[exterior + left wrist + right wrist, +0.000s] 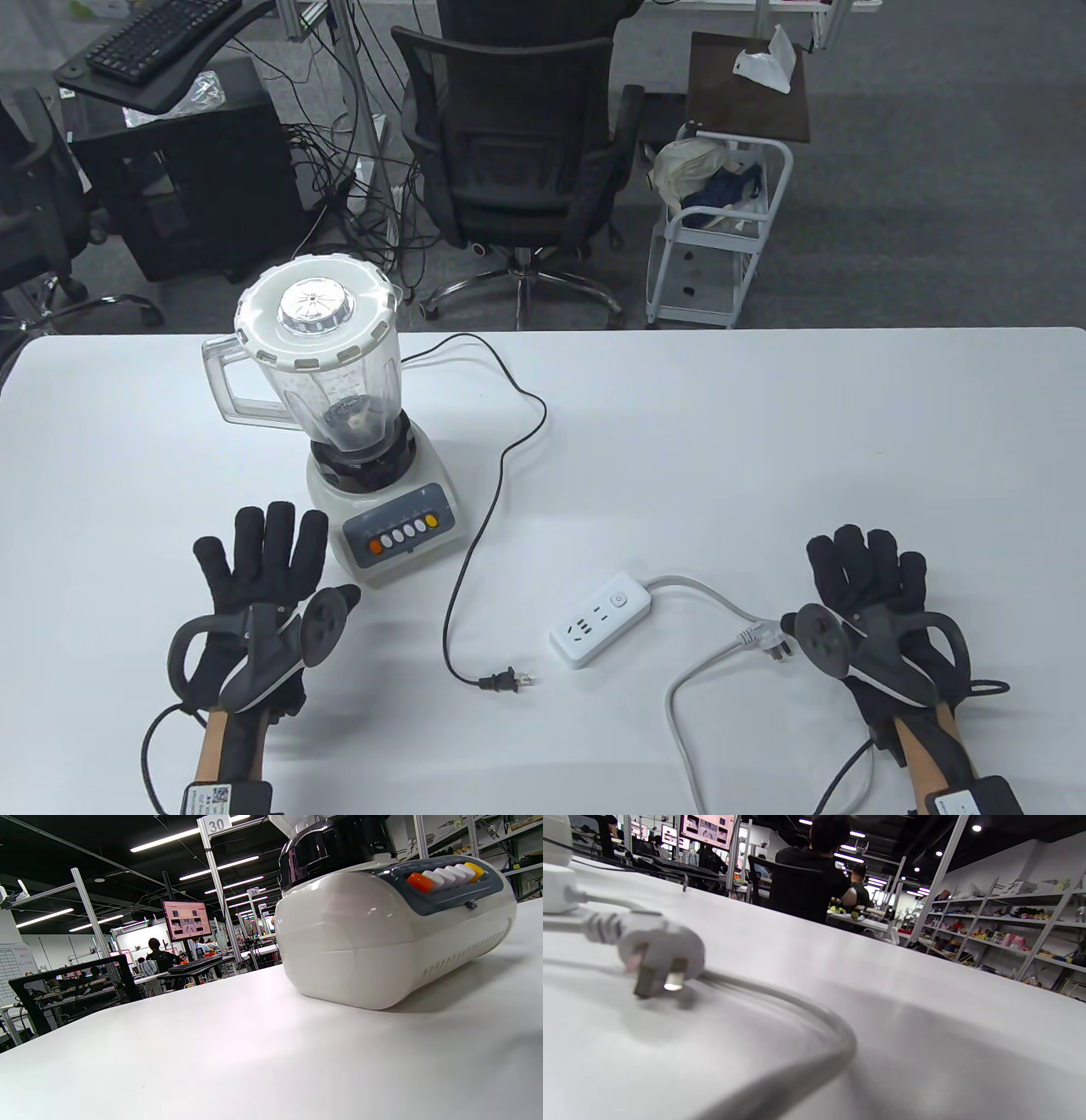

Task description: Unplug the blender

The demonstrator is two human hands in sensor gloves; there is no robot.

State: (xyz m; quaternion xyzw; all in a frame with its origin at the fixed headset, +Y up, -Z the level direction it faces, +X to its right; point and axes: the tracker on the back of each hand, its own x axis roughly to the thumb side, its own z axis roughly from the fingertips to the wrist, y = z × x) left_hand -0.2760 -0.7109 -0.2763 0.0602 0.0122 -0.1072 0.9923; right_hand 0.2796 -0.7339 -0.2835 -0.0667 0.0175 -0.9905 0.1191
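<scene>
White blender with clear jar (339,416) stands centre-left on white tabletop (764,441). Its black two-pin plug (506,680) lies loose, just left of white power strip (600,618). Left hand (254,586) and right hand (874,594) flat at lower corners, fingers spread, holding nothing.

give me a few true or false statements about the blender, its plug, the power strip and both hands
1. The blender's black plug sits in the power strip. False: it lies loose on the table, beside the strip.
2. The left hand lies flat next to the blender, holding nothing. True.
3. The right hand grips the strip's white plug. False: the plug lies on the table beside that hand, ungripped.
4. The blender's lid is on the jar. True.
5. The blender's buttons are all white. False: the end ones are orange and yellow.
</scene>
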